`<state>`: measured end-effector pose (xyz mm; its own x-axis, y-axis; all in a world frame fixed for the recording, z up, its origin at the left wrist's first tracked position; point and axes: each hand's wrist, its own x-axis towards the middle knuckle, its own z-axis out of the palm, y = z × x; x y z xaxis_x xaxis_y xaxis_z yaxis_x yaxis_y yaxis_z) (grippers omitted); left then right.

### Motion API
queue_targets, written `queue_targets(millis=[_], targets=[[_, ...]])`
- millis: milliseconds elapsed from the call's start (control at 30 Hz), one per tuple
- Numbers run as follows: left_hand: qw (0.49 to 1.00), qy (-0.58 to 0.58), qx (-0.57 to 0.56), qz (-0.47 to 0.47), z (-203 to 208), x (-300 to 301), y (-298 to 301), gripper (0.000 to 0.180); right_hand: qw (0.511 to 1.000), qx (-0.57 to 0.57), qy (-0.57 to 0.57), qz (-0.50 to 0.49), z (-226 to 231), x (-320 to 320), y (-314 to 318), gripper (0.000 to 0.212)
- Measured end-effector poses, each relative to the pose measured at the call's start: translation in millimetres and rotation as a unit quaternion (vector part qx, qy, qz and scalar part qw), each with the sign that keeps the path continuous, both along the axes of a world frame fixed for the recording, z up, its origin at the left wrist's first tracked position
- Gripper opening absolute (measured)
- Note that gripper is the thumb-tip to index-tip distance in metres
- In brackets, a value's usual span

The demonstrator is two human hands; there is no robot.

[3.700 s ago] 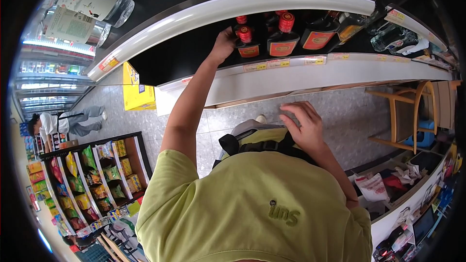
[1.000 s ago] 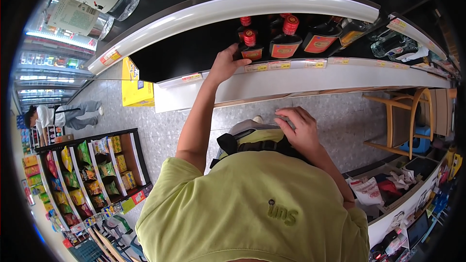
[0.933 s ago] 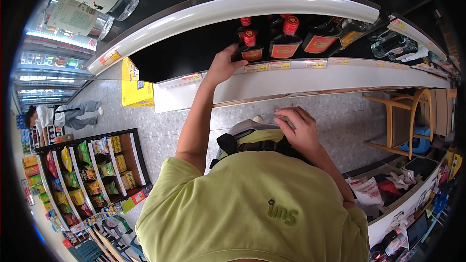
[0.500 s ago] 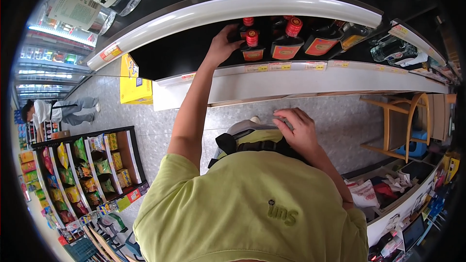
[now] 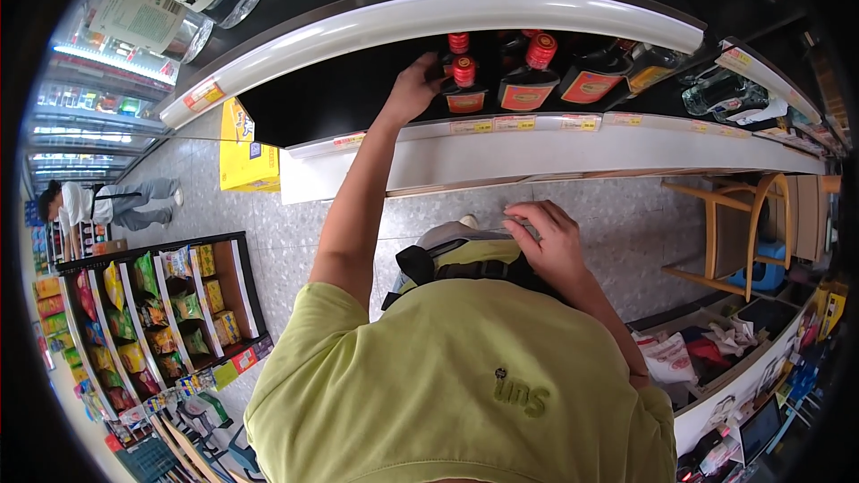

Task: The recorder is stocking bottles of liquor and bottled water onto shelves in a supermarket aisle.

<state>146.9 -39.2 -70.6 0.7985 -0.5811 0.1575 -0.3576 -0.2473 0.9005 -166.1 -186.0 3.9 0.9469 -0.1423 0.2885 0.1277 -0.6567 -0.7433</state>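
On a black shelf stand dark bottles with red caps and red-orange labels. My left hand [image 5: 414, 91] reaches in at the left end of the row. Its fingers are closed at the left side of the leftmost bottles, partly hidden behind the front bottle [image 5: 465, 100]. Behind that one, a rear bottle's red cap [image 5: 458, 41] shows beside my fingertips. Immediately right stands another red-capped bottle [image 5: 527, 94]. My right hand [image 5: 548, 234] hovers at waist height before my body, loosely bent and holding nothing, with thumb and fingers apart.
A curved white shelf edge [image 5: 429, 6] runs above the bottles. A yellow box [image 5: 246, 156] sits on the floor at the shelf's left end. Left is a snack rack [image 5: 161, 322], with a person [image 5: 116, 206] beyond. A wooden chair [image 5: 727, 237] stands at right.
My left hand has shifted slightly, its fingers curling in at the leftmost bottles. The front bottle's cap has moved a little to the left. My right hand stays where it was.
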Motion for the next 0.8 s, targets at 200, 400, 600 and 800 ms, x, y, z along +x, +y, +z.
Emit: queue_targets(millis=[200,400,600,800], targets=[[0.981,0.06,-0.061,0.175,17,-43,19,0.03,1.0,0.011,0.002,-0.007,-1,0,0,0.015],[0.997,-0.06,-0.014,0.037,15,-65,18,0.043,1.0,0.01,0.004,-0.001,-1,3,0,0.014],[0.998,-0.015,0.014,0.053,9,-63,9,0.04,1.0,0.005,0.006,0.0,-2,5,2,0.014],[0.998,-0.003,0.006,0.056,7,-63,8,0.037,1.0,0.001,0.014,-0.01,-1,5,4,0.015]])
